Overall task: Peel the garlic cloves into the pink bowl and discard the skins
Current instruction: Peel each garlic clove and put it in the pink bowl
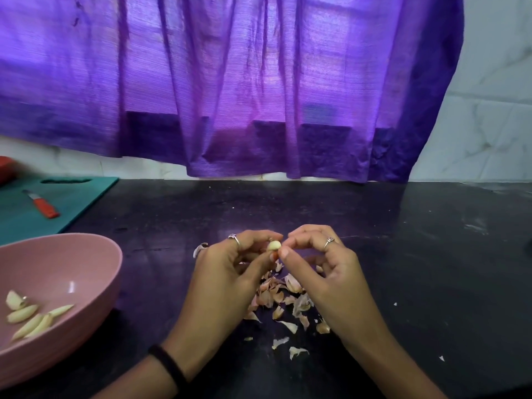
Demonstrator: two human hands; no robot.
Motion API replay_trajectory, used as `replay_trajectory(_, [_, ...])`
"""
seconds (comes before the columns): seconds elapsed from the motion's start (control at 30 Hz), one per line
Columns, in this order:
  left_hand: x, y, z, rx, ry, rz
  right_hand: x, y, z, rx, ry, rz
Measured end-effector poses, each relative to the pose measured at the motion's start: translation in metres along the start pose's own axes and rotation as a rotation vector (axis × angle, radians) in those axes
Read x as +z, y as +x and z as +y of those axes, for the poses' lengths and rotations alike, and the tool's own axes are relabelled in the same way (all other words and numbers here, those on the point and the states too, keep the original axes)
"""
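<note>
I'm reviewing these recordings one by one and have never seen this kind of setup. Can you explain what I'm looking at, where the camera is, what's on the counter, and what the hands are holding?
There is no machine here. One wide-angle camera worn on the person's head looks down at their two bare hands over a dark stone counter. The left hand holds a small pale garlic clove in its fingertips, and the right hand pinches at its end, apparently pulling skin off. Below the hands lies a scatter of papery garlic skins. At the left stands a round pink bowl holding several peeled cloves. Farther back, a small orange-handled knife lies on a teal cutting board. A purple curtain hangs behind.
</note>
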State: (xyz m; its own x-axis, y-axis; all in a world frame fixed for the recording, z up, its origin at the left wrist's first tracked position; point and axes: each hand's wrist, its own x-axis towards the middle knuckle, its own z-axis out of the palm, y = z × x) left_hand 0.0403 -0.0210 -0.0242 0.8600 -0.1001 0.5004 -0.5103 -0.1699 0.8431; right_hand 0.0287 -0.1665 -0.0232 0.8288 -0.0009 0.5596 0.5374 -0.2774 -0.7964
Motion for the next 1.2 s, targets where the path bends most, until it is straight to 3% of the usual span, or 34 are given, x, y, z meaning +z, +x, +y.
replay_trajectory(0.6, [0.0034, 0.0001, -0.0041, -0.053, 0.015, -0.043, -0.0013, 0.0000, 0.0014, 0.116, -0.012, 0.078])
replay_trajectory(0.93, [0.0007, -0.0019, 0.0012, 0.182, 0.346, -0.092, 0.0026, -0.0026, 0.0098, 0.086, -0.279, -0.138])
replay_trajectory(1.2, [-0.0042, -0.0005, -0.0008, 0.241, 0.331, -0.168, -0.0014, 0.0001, 0.0092, 0.195, -0.147, -0.241])
